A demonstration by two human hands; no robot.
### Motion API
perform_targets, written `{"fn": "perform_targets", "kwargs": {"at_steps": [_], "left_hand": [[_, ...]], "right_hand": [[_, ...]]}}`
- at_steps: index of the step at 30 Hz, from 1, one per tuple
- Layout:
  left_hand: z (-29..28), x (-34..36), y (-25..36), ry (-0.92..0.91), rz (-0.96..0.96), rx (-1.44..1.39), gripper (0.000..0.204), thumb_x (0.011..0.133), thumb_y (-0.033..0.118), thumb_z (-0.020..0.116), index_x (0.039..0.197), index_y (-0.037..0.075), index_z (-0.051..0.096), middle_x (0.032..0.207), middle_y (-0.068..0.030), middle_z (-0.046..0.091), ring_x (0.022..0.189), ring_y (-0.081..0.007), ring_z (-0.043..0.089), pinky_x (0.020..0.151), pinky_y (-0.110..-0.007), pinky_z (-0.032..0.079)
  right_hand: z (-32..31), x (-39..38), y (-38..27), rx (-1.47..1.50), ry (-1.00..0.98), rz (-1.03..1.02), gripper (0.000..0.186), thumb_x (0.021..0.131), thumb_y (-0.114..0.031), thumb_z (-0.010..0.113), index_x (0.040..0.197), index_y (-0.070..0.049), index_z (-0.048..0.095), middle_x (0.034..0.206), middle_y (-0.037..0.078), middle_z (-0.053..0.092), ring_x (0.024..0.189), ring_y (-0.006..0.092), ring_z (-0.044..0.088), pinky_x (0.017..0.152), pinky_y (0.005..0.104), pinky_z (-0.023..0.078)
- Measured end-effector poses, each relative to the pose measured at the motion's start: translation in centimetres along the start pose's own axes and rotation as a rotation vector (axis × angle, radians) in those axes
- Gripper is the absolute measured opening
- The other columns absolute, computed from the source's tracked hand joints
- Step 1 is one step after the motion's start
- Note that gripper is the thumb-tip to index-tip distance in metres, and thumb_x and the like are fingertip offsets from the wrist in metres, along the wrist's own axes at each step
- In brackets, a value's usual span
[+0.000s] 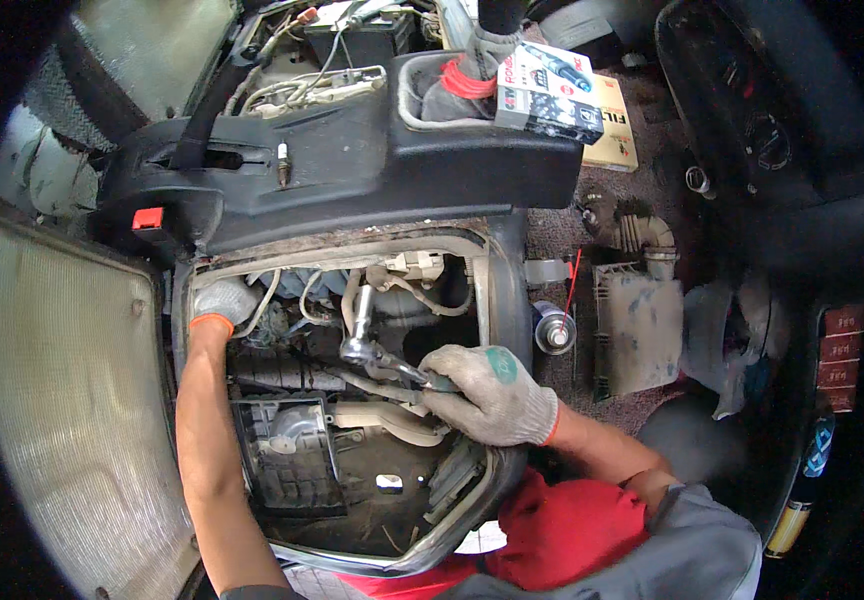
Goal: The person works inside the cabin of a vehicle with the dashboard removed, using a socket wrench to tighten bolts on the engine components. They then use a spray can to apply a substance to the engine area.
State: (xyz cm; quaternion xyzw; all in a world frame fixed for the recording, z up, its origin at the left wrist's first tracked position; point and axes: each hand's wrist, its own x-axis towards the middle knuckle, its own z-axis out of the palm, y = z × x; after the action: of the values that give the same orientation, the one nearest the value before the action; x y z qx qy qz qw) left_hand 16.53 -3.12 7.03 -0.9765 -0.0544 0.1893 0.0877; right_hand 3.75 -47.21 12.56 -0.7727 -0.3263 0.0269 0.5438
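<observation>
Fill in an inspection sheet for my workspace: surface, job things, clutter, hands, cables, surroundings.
Surface: grimy bay; black console beyond it.
Job things: ratchet with chrome extension; far end's seating unclear.
Clutter: spark plug on console; white box at console's right end, partly hiding yellow box; spray can and grey housing right of bay.
Hands: left hand gloved, inside bay, grip hidden; right hand gloved, closed on ratchet handle.
Cables: pale wire beside left hand.
Surroundings: ribbed panel left; carpet right.

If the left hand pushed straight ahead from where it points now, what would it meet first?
Probably the far rim of the opening, just ahead of the left hand. Depth is unclear, though; the hand sits inside the opening and might pass beneath it.
</observation>
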Motion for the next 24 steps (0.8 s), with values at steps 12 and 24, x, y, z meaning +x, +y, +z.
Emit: {"fn": "perform_targets", "kwargs": {"at_steps": [12,24], "left_hand": [[2.9,1.5,-2.1,-0.031,-0.076,0.049,0.038,0.093,0.03,0.06,0.113,0.008,0.083,0.122,-0.0232,0.077,0.114,-0.0417,0.075,0.098,-0.051,0.059],[4.2,1.4,-3.0,0.074,0.037,0.056,0.045,0.097,0.034,0.054,0.123,0.009,0.081,0.131,-0.0217,0.075,0.122,-0.04,0.071,0.106,-0.05,0.055]], "right_hand": [[-0.3,12.0,-2.4,-0.627,0.263,-0.111,0.049,0.092,-0.011,0.066,0.14,-0.002,0.057,0.091,0.016,0.068,0.074,0.0328,0.073,0.06,0.046,0.055],[2.1,18.1,-0.6,-1.017,0.18,0.126,0.043,0.097,-0.016,0.057,0.139,-0.009,0.059,0.122,0.019,0.066,0.08,0.0298,0.077,0.068,0.0438,0.06]]}}
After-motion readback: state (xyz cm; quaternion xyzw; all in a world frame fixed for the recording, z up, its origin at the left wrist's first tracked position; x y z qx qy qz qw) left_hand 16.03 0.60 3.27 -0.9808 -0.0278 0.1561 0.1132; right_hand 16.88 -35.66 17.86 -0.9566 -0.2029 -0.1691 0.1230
